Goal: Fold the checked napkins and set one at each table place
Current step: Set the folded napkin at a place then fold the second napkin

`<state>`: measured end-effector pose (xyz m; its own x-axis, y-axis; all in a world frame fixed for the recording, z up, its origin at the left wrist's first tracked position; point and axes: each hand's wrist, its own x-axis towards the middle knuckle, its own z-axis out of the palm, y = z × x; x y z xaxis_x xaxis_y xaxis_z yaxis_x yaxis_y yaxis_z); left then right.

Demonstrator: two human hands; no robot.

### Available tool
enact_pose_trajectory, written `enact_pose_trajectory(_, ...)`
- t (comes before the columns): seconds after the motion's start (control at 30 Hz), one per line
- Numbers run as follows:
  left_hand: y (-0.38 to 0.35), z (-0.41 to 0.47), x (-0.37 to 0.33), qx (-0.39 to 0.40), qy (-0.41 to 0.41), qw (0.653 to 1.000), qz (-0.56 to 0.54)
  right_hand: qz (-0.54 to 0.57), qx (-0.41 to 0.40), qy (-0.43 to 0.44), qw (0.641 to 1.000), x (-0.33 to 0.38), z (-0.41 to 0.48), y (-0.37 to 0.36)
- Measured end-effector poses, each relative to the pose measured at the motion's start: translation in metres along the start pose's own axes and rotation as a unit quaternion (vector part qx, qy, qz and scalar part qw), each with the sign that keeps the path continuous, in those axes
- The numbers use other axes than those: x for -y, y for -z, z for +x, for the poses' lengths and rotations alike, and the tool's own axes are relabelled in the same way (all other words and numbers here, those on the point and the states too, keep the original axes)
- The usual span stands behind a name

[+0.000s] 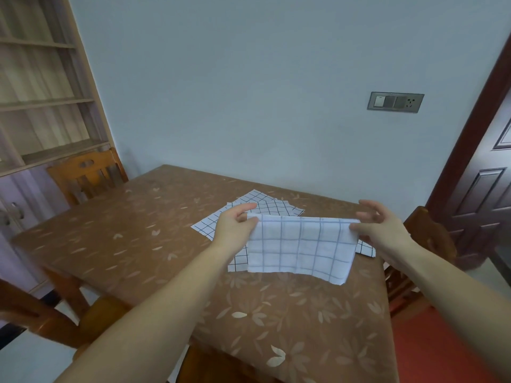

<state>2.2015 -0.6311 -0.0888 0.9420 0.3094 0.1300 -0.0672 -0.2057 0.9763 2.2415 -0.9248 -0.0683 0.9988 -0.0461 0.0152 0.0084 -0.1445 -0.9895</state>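
**A:** Start at your left hand (238, 223), centre of the frame: thumb and fingers are pinched on the upper left corner of the held napkin (300, 246). Your right hand (380, 226) grips the upper right corner between thumb and lower fingers, while the upper fingers are spread loose above it.

**B:** So where does the cloth sit?

**A:** It hangs from your two hands in the air above the table (154, 244), slightly right of centre. It looks already doubled, with a folded edge along the top between your grips, though I cannot tell how many layers there are.

**B:** What makes this fold come out well?

**A:** Keep the top edge taut and level. The lower right corner droops below the rest, so I'd judge the layers are not square; line up the checks before you crease. Then lower it flat onto a bare part of the table and press the fold with your palm.

**B:** And the rest?

**A:** The other checked napkins (260, 208) lie spread and overlapping on the table just behind and beneath the held one. No folded napkin shows at any place, and chairs stand at the upper left (85, 175) and at the right (431, 239), so most of the job seems to lie ahead.
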Motion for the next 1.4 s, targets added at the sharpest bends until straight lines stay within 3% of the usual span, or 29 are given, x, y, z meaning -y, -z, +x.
enact_pose_trajectory(0.3, 0.005, -0.004, 0.002, 0.001, -0.05, 0.99, 0.132, -0.172, -0.022, 0.095, 0.98, 0.008, -0.01, -0.002)
enact_pose_trajectory(0.7, 0.013, -0.011, -0.007, -0.015, -0.062, 0.988, 0.143, -0.233, -0.03, 0.147, 0.961, 0.01, -0.012, -0.005)
enact_pose_trajectory(0.93, 0.017, -0.015, -0.01, 0.0, -0.076, 0.988, 0.133, -0.358, 0.002, 0.203, 0.912, 0.01, -0.013, -0.001)
enact_pose_trajectory(1.07, 0.022, -0.018, -0.011, 0.002, -0.132, 0.979, 0.155, -0.404, 0.02, 0.216, 0.889, 0.011, -0.013, -0.002)
enact_pose_trajectory(1.33, 0.014, -0.021, -0.033, 0.052, -0.17, 0.978, 0.11, -0.564, 0.138, 0.126, 0.804, 0.0, -0.012, -0.013)
enact_pose_trajectory(1.4, 0.009, -0.021, -0.037, 0.062, -0.185, 0.972, 0.132, -0.555, 0.183, 0.125, 0.802, 0.001, -0.019, -0.023)
